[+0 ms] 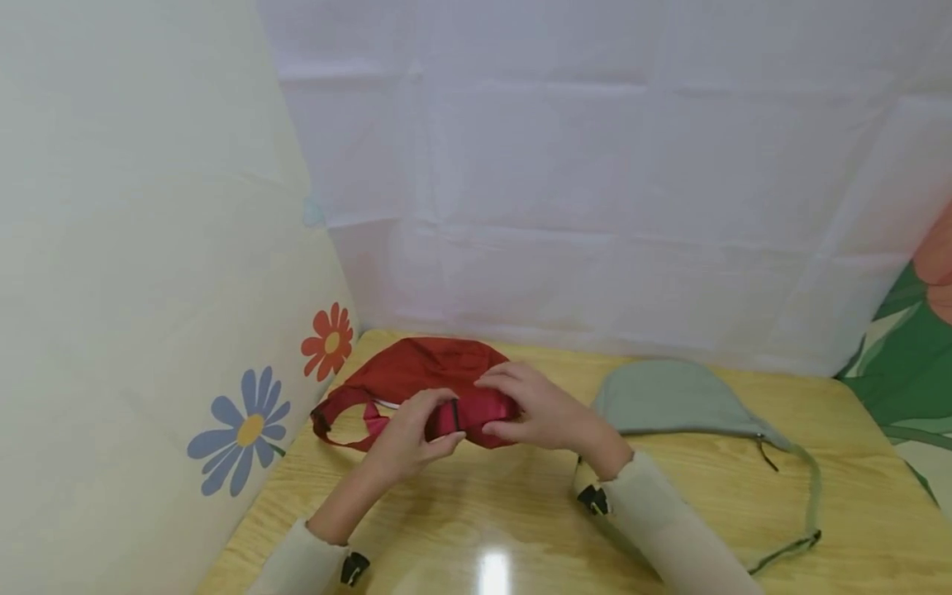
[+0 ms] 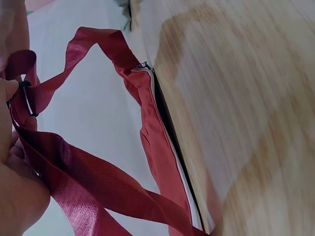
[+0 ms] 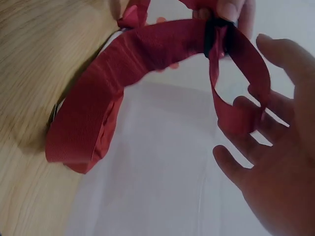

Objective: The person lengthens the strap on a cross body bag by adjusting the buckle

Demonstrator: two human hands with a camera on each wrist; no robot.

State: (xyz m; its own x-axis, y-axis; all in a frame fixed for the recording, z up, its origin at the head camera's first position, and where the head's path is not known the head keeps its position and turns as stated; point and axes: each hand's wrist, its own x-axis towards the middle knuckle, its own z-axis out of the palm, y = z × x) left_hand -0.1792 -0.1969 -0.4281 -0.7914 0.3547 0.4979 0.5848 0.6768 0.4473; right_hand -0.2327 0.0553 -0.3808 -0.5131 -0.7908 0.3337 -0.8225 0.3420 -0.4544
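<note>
A red waist bag (image 1: 416, 364) lies at the back left of the table, its strap (image 1: 483, 411) raised in front of it. With thumb and fingers my left hand (image 1: 412, 438) pinches this strap at a black slider buckle (image 3: 216, 37). Beyond the slider the webbing bends into a loop. My right hand (image 1: 546, 409) is beside that loop, its fingers spread and loosely bent, fingertips right at the webbing in the right wrist view. The bag's zipper (image 2: 170, 132), edged in white, runs along the side near the table.
To the right lies a pale green waist bag (image 1: 662, 397) with a black zipper pull. Its thin strap (image 1: 814, 487) curves toward the front, partly hidden by my right sleeve. A white sheet (image 1: 558, 165) hangs behind the table, and a flower-printed one (image 1: 149, 248) on the left.
</note>
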